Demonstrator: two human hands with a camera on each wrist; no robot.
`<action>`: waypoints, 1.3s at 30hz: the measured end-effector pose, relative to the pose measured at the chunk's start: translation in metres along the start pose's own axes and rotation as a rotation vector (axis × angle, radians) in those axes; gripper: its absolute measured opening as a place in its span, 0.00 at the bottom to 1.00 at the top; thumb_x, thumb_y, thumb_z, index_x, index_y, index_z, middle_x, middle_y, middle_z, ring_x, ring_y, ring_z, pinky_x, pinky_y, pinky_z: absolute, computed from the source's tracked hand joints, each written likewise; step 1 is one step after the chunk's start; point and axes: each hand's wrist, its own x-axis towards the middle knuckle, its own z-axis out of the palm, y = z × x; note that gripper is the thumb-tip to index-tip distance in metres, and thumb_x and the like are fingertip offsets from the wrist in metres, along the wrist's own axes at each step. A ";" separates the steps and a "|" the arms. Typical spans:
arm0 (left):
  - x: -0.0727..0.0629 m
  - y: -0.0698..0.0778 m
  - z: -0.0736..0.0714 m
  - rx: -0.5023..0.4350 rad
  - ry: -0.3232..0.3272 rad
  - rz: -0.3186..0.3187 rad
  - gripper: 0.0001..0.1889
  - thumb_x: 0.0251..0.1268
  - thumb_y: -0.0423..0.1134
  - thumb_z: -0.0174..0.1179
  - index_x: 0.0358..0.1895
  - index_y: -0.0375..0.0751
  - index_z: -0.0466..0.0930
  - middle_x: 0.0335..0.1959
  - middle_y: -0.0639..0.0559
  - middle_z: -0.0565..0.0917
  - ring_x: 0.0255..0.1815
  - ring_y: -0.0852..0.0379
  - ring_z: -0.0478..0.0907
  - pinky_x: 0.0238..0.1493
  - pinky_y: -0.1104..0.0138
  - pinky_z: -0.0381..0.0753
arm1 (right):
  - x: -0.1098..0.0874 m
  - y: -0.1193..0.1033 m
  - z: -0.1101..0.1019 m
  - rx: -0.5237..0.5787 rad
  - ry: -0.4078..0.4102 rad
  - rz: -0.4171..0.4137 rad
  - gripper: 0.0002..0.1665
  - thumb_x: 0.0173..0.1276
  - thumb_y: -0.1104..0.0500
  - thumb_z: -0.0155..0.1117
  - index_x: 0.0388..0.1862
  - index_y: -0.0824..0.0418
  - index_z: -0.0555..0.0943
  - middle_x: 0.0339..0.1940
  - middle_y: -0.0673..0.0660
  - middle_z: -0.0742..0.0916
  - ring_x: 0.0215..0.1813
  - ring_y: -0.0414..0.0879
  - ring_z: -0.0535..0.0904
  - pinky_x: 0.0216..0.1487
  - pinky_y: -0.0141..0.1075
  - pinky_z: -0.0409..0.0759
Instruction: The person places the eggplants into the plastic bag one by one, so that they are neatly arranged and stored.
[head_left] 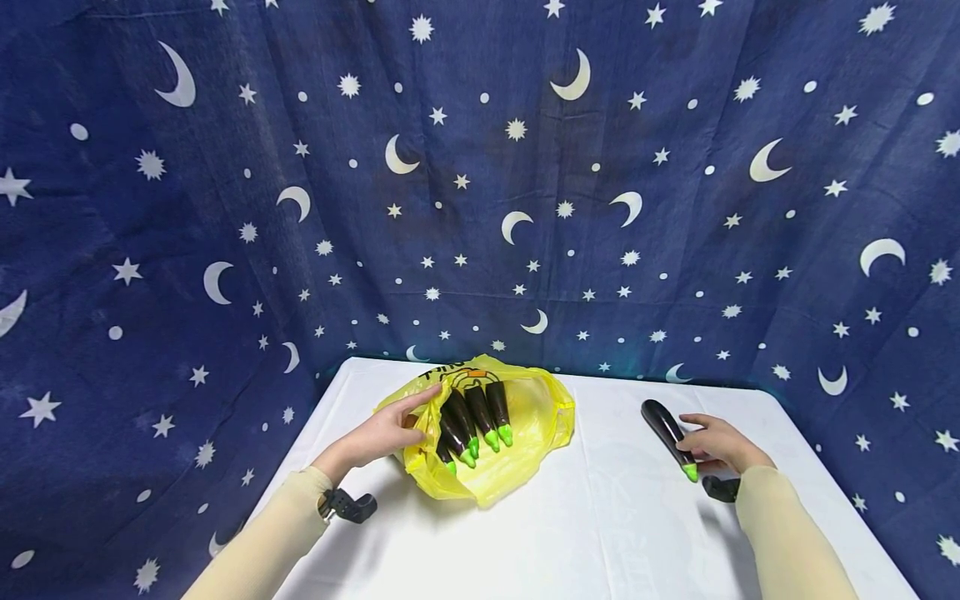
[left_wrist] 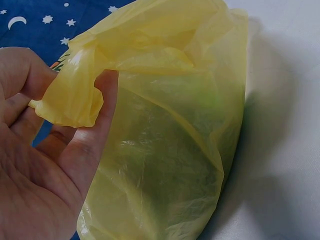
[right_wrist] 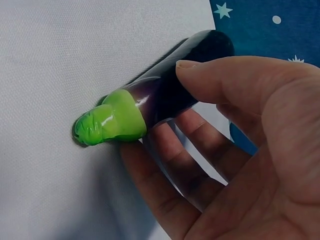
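Observation:
A yellow plastic bag (head_left: 525, 471) lies with its mouth toward me, left of the table's middle. My left hand (head_left: 378, 433) holds its left rim; in the left wrist view a fold of the bag (left_wrist: 75, 95) hangs between thumb and fingers. Several dark eggplants (head_left: 480, 408) with green stem ends lie side by side inside. To the right, my right hand (head_left: 722, 444) grips another eggplant (head_left: 662, 423) near its green end. The right wrist view shows the thumb (right_wrist: 220, 77) across that eggplant (right_wrist: 160, 92) and the fingertips beneath it.
A white cloth (head_left: 570, 542) covers the table. Behind it and at both sides hangs a dark blue curtain (head_left: 480, 250) with moons and stars. Black bands with camera mounts sit on both wrists, the left mount (head_left: 352, 506) beside the bag.

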 end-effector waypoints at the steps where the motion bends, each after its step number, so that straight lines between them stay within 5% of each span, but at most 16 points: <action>1: 0.000 0.000 0.000 0.000 -0.001 -0.002 0.43 0.64 0.28 0.63 0.82 0.50 0.57 0.82 0.53 0.57 0.72 0.46 0.67 0.64 0.62 0.73 | 0.000 0.000 0.000 0.004 -0.002 -0.003 0.49 0.69 0.64 0.64 0.81 0.71 0.50 0.55 0.73 0.78 0.50 0.57 0.81 0.46 0.52 0.85; 6: 0.000 0.001 0.000 -0.001 -0.004 -0.003 0.43 0.65 0.29 0.63 0.82 0.50 0.56 0.82 0.53 0.57 0.74 0.45 0.65 0.68 0.54 0.69 | -0.002 0.001 -0.001 0.013 -0.007 -0.010 0.48 0.68 0.65 0.64 0.81 0.70 0.50 0.52 0.72 0.78 0.47 0.56 0.82 0.45 0.52 0.85; 14: 0.000 0.001 0.001 -0.002 -0.006 0.000 0.43 0.65 0.28 0.63 0.82 0.49 0.56 0.82 0.52 0.56 0.71 0.45 0.68 0.61 0.64 0.74 | -0.001 0.004 -0.001 -0.012 0.001 -0.037 0.48 0.68 0.65 0.65 0.80 0.72 0.52 0.60 0.78 0.75 0.50 0.58 0.81 0.45 0.52 0.85; 20: 0.000 0.001 0.000 -0.005 -0.009 0.002 0.43 0.65 0.28 0.63 0.82 0.50 0.56 0.82 0.52 0.56 0.73 0.46 0.65 0.64 0.62 0.72 | -0.002 0.004 0.001 -0.030 0.012 -0.059 0.47 0.67 0.66 0.66 0.79 0.73 0.53 0.65 0.80 0.71 0.51 0.59 0.81 0.44 0.50 0.85; 39: 0.000 0.000 0.001 -0.007 -0.008 0.000 0.43 0.64 0.28 0.62 0.82 0.49 0.56 0.82 0.51 0.56 0.70 0.45 0.69 0.59 0.67 0.75 | -0.001 0.005 0.005 -0.038 0.019 -0.107 0.44 0.67 0.68 0.64 0.79 0.73 0.57 0.53 0.71 0.78 0.42 0.54 0.81 0.39 0.47 0.84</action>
